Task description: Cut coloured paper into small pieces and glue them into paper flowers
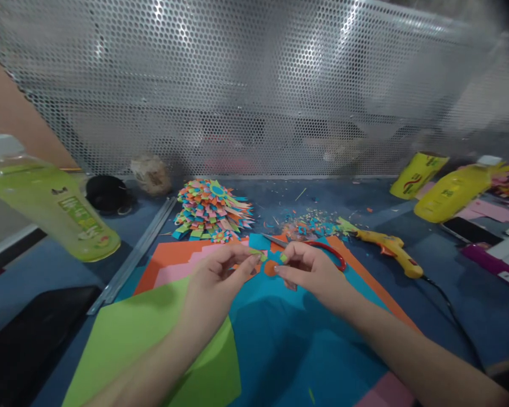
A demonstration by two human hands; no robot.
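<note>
green paper scrap (261,255) pinched by both hands, left hand (214,277), right hand (309,268); could tear if tugged, scissors (322,249) at 1 o'clock.

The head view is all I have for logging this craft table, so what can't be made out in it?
- Small green paper piece: pinched between left hand and right hand; fingers hide its shape.
- Scissors: mostly behind the right hand.
- Green bottle: close, blurred, label unreadable.
- Yellow bottles: labels too small.
- Behind the perforated screen: only blurred shapes.
- Glue gun: cord leaves at the right.
</note>
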